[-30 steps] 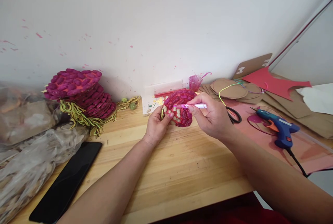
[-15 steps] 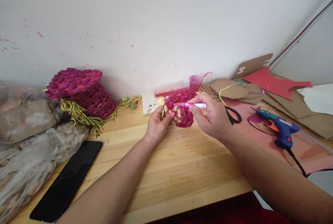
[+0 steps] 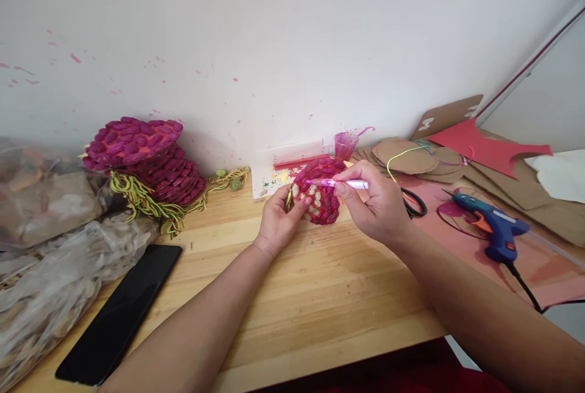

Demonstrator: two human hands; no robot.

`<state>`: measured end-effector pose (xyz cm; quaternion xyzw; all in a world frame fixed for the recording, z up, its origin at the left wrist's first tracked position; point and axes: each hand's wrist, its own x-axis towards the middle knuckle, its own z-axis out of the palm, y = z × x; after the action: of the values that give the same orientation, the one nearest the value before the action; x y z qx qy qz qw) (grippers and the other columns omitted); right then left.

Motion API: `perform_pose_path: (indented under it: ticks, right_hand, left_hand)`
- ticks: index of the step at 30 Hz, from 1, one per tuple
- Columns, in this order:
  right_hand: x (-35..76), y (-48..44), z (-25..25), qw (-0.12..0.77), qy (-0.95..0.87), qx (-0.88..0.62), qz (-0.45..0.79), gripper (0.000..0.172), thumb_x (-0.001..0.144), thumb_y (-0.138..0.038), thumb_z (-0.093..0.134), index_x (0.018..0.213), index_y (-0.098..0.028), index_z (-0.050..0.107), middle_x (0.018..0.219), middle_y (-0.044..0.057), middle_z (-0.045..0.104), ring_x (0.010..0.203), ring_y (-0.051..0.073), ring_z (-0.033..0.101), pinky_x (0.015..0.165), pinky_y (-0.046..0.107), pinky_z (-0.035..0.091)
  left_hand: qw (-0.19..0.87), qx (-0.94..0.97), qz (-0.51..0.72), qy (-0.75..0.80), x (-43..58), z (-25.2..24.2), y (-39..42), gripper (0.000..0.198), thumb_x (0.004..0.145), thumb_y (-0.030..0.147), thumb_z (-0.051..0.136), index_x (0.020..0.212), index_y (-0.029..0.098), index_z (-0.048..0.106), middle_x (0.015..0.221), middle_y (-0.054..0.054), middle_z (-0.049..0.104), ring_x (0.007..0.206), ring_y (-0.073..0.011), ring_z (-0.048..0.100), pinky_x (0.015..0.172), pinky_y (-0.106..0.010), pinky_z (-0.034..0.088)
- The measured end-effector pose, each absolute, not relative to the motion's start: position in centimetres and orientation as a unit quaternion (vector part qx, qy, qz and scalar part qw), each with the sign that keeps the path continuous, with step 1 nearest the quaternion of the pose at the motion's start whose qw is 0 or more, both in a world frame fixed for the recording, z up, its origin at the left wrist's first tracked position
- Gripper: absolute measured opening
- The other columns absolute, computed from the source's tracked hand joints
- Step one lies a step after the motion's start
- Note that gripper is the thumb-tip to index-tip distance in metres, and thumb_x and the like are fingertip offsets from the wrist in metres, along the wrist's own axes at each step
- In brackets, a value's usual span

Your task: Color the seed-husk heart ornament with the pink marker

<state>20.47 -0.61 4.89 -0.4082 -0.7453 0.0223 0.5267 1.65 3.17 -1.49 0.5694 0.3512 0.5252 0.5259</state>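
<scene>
A round red disc (image 3: 329, 205) covered with magenta peanut shells is held up above the wooden table; several shells near its middle and left are still pale. My left hand (image 3: 281, 219) grips its left edge, thumb on the front, beside a bit of yellow-green yarn. Between the thumb and fingers of my right hand (image 3: 377, 204) is a thin brush (image 3: 358, 184) with a white handle and a magenta front part. Its tip points left and lies over the upper middle of the disc. Whether the tip touches a shell is too small to tell.
At the left stand stacked magenta discs (image 3: 134, 140) with yarn, plastic bags (image 3: 55, 283) and a black phone (image 3: 119, 314). Behind the disc is a magenta-stained cup (image 3: 345, 145). Scissors (image 3: 415, 204), cardboard circles (image 3: 404, 156), red paper (image 3: 491, 146) and a blue glue gun (image 3: 500, 228) lie at right.
The whole view has shifted slightly. The disc is tilted a little differently in my hands. Both hands keep their grips, and the brush stays over the disc.
</scene>
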Motion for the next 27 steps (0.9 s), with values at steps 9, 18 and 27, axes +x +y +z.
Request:
perform_pose_path:
  ticks: [9,18,27]
  right_hand:
    - [20.69,-0.64,4.83,0.534,-0.732,-0.424,0.009,0.002,0.094,-0.025,0.060,0.094,-0.023,0.062,0.084,0.002,0.071,0.076,0.018,0.066,0.071,0.033,0.050]
    - [20.85,-0.60,4.81,0.535,-0.726,-0.433,-0.001,0.002,0.094,-0.026,0.061,0.093,-0.023,0.062,0.084,0.002,0.070,0.077,0.019,0.065,0.072,0.034,0.050]
    - [21.11,-0.38,4.73,0.525,-0.725,-0.446,0.015,0.003,0.091,-0.024,0.065,0.089,-0.023,0.063,0.082,0.001,0.071,0.073,0.017,0.064,0.069,0.032,0.048]
  left_hand:
    - [0.452,0.606,0.540,0.369,1.68,-1.11,2.98,0.038,0.081,0.039,0.078,0.112,0.017,0.072,0.105,-0.007,0.076,0.093,-0.0211,0.067,0.088,-0.033,0.054]
    - [0.482,0.597,0.530,0.361,1.62,-1.46,3.05,0.041,0.081,0.041,0.078,0.114,0.018,0.071,0.109,-0.007,0.075,0.094,-0.0209,0.067,0.087,-0.033,0.054]
    - [0.521,0.566,0.522,0.368,1.50,-1.76,3.51,0.044,0.077,0.040,0.081,0.112,0.017,0.069,0.105,-0.007,0.076,0.088,-0.0191,0.068,0.084,-0.032,0.055]
